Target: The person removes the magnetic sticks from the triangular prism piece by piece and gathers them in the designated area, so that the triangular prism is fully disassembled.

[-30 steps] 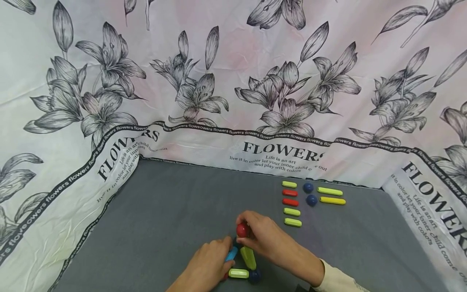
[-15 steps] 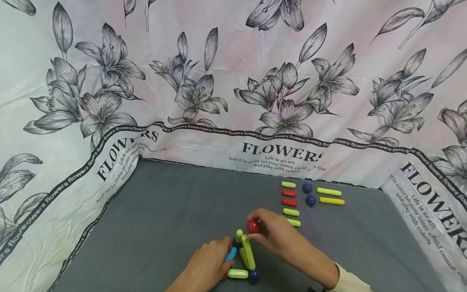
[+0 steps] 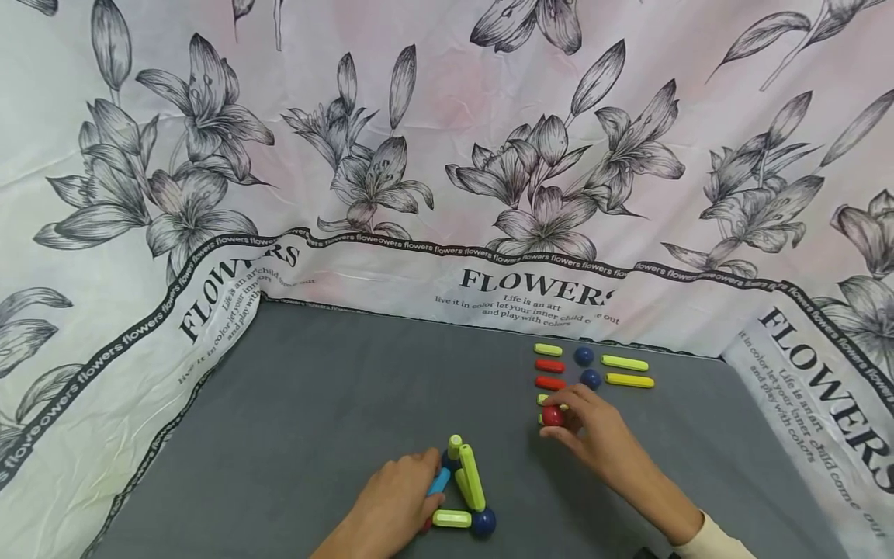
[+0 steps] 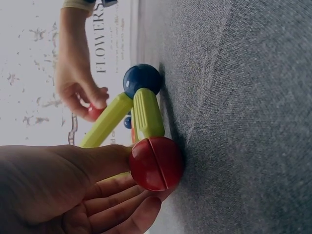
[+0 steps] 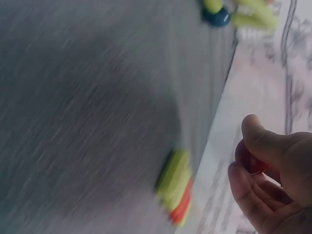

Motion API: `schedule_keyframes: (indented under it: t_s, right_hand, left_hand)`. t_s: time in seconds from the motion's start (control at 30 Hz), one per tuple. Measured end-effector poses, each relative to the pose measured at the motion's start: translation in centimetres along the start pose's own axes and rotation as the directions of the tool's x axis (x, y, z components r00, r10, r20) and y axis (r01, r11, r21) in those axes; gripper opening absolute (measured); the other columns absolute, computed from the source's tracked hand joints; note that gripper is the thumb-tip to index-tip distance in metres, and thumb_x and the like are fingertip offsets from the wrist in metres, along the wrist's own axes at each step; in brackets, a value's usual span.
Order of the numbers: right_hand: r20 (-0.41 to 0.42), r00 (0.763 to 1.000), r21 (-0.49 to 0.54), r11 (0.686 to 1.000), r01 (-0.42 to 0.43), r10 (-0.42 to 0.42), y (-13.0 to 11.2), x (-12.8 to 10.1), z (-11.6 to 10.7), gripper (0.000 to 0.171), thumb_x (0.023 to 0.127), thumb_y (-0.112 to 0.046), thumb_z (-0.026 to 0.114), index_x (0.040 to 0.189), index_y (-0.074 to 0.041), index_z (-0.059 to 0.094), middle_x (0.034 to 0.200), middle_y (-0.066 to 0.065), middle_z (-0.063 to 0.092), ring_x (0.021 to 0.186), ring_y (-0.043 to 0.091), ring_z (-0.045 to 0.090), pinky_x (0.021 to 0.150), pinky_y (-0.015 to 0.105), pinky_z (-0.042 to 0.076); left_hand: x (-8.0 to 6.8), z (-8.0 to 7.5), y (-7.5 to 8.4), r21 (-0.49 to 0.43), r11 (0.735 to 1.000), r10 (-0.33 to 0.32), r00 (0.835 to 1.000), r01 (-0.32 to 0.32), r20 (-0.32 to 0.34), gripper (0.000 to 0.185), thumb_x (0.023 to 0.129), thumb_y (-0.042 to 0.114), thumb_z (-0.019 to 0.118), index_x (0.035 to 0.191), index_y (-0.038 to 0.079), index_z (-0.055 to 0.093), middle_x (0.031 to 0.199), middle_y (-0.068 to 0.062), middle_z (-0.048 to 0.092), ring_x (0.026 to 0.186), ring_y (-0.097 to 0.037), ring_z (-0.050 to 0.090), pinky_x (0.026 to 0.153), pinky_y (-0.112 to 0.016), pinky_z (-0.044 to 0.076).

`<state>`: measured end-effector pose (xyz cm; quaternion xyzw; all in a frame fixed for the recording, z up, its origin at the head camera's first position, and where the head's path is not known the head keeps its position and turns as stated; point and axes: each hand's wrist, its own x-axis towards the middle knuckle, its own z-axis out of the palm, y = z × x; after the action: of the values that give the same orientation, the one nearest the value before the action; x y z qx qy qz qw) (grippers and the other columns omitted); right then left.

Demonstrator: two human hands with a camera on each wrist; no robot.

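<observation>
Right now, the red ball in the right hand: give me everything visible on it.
The red ball is small, round, glossy and looks like smooth plastic; no seam shows on it in these views. The right hand pinches it between thumb and fingertips, as the right wrist view also shows. In the head view it sits over the near end of the column of short green and red sticks, hiding part of them. Whether it touches them or the grey mat cannot be told.

The right hand carried the red ball off the frame.
</observation>
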<state>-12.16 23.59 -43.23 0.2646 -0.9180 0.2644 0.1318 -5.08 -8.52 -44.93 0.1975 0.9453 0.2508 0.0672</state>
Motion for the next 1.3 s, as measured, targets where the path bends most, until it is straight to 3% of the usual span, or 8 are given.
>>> schedule_keyframes:
  t_s: [0.2, 0.37, 0.57, 0.83, 1.03, 1.3]
  right_hand:
    - [-0.061, 0.997, -0.114, 0.992, -0.047, 0.041, 3.4, -1.1, -1.0, 0.046, 0.07, -0.002, 0.098, 0.108, -0.007, 0.074, 0.101, 0.001, 0.064, 0.076, 0.007, 0.059, 0.064, 0.027, 0.054]
    - [-0.069, 0.996, -0.175, 0.982, -0.074, 0.063, 5.4, -1.4, -1.3, 0.046, 0.071, -0.004, 0.098, 0.111, -0.005, 0.074, 0.103, 0.005, 0.066, 0.076, 0.013, 0.059, 0.064, 0.03, 0.053]
    - [-0.071, 0.994, -0.211, 0.972, -0.1, 0.087, 7.0, -1.6, -1.2, 0.047, 0.071, -0.004, 0.098, 0.112, -0.005, 0.074, 0.098, 0.005, 0.065, 0.076, 0.013, 0.057, 0.064, 0.032, 0.051]
    - [-0.01, 0.983, -0.222, 0.958, -0.183, 0.186, 8.2, -1.3, -0.9, 0.044, 0.077, -0.007, 0.095, 0.114, -0.004, 0.071, 0.099, 0.007, 0.065, 0.082, 0.017, 0.059, 0.07, 0.041, 0.051]
    - [0.064, 0.966, -0.24, 0.943, -0.23, 0.252, 8.3, -1.2, -0.6, 0.04, 0.08, -0.012, 0.094, 0.111, -0.005, 0.07, 0.097, 0.004, 0.063, 0.079, 0.015, 0.056, 0.068, 0.039, 0.05]
    - [0.064, 0.97, -0.245, 0.946, -0.211, 0.233, 8.7, -1.2, -0.8, 0.04, 0.08, -0.013, 0.095, 0.111, -0.007, 0.07, 0.096, 0.002, 0.063, 0.078, 0.013, 0.056, 0.067, 0.037, 0.049]
  left_hand:
    - [0.0, -0.1, -0.1, -0.009, 1.0, 0.005, 1.0, -0.005, 0.015, 0.028, 0.092, 0.025, 0.085, 0.099, 0.016, 0.06, 0.078, 0.007, 0.056, 0.062, -0.009, 0.049, 0.054, -0.031, 0.044]
    - [0.1, -0.2, -0.1, 0.003, 1.0, 0.001, 1.0, -0.001, 0.018, 0.029, 0.091, 0.025, 0.085, 0.098, 0.016, 0.059, 0.078, 0.007, 0.056, 0.062, -0.009, 0.048, 0.054, -0.031, 0.043]
    - [0.2, -0.5, -0.1, -0.017, 1.0, -0.019, 0.998, 0.02, 0.066, 0.028, 0.092, 0.024, 0.085, 0.1, 0.016, 0.06, 0.079, 0.007, 0.056, 0.062, -0.008, 0.049, 0.055, -0.031, 0.044]
    - [0.2, -0.4, -0.2, -0.025, 0.999, -0.018, 0.998, 0.02, 0.068, 0.028, 0.092, 0.024, 0.085, 0.099, 0.016, 0.059, 0.078, 0.006, 0.056, 0.063, -0.008, 0.05, 0.054, -0.032, 0.044]
    - [0.2, -0.5, -0.2, -0.018, 1.0, -0.019, 0.997, 0.021, 0.072, 0.029, 0.092, 0.024, 0.085, 0.098, 0.016, 0.059, 0.077, 0.006, 0.055, 0.062, -0.009, 0.051, 0.054, -0.032, 0.044]
    - [0.4, -0.5, -0.2, -0.019, 1.0, -0.012, 0.997, 0.014, 0.074, 0.029, 0.092, 0.024, 0.085, 0.098, 0.015, 0.058, 0.076, 0.007, 0.054, 0.061, -0.008, 0.05, 0.053, -0.031, 0.044]
